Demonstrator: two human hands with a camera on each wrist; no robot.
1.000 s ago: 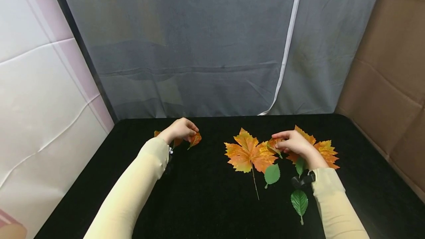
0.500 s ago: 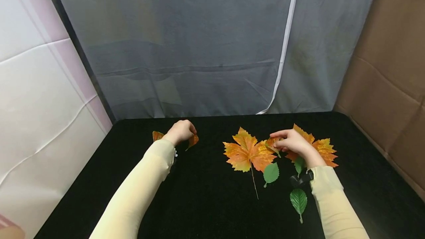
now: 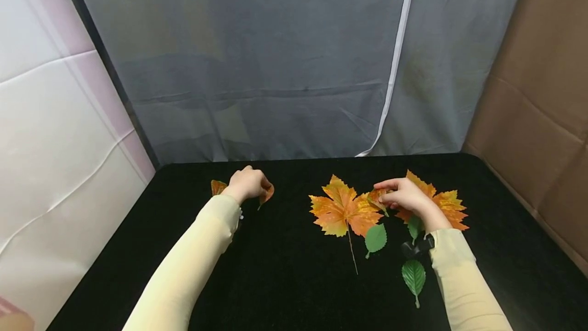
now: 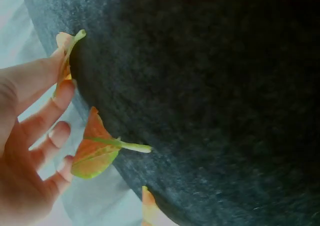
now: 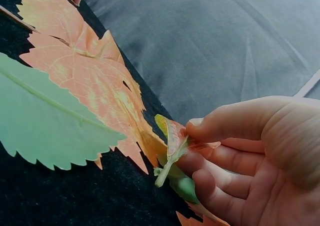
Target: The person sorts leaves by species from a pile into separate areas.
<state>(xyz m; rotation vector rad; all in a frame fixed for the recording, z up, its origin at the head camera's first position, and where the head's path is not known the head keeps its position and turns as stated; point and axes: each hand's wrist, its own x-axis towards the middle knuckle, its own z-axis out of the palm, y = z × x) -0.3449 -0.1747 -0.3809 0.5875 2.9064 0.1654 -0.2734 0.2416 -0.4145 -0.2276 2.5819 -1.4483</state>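
Observation:
At the back left of the table, my left hand [image 3: 248, 184] pinches a small orange leaf [image 4: 64, 68] between thumb and forefinger. A second orange leaf [image 4: 95, 151] lies beside its lower fingers in the left wrist view, and another orange leaf [image 3: 218, 187] shows left of the wrist in the head view. My right hand [image 3: 406, 196] pinches a small red-orange leaf [image 5: 175, 138] by thumb and fingertips. That leaf is at the right edge of a large orange maple leaf [image 3: 342, 208]. Another maple leaf [image 3: 450, 209] is partly hidden behind the right hand.
Green leaves lie near the right hand: a serrated leaf [image 3: 375, 239] below the first maple leaf, a leaf [image 3: 415, 226] beside the wrist, and a leaf [image 3: 414, 276] nearer the front. The black table [image 3: 285, 269] ends at a grey curtain [image 3: 275, 65].
My left hand has turned slightly and covers more of its pinched leaf. The leaf left of that wrist shows more; one under the hand is now hidden. My right hand stays nearly still.

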